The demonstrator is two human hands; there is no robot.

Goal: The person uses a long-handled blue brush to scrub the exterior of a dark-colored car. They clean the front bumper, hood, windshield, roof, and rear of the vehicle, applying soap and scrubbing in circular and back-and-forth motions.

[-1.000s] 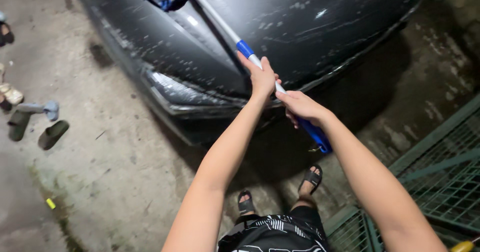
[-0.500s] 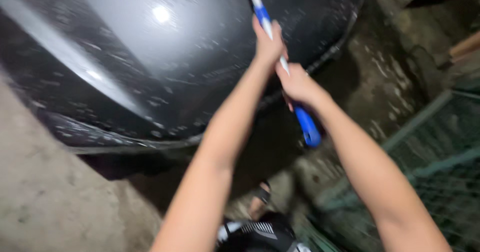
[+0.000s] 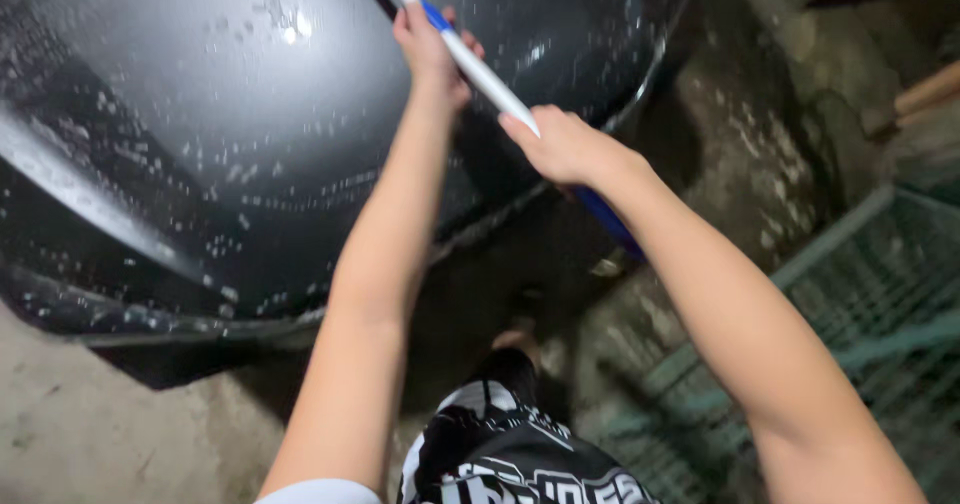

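Observation:
A long white pole with blue grips (image 3: 490, 79) slants from the top centre down to the right, over a black car bonnet (image 3: 200, 134) flecked with soap foam. My left hand (image 3: 430, 49) grips the pole high up, at a blue band. My right hand (image 3: 560, 144) holds it lower down, just above the blue end grip (image 3: 610, 222). The pole's head is out of view past the top edge. Both my arms reach forward over the car's front edge.
A green wire-mesh gate (image 3: 850, 324) lies or leans at the right. Wet concrete floor (image 3: 90, 434) shows bottom left and at the right of the car. My black patterned shorts (image 3: 510, 454) and one foot are below. A wooden piece (image 3: 930, 89) sits at the far right.
The view has swung up and left over the bonnet. Both hands have pushed the pole forward and leftward, and its mop head has left the frame. The sandals on the floor are no longer visible.

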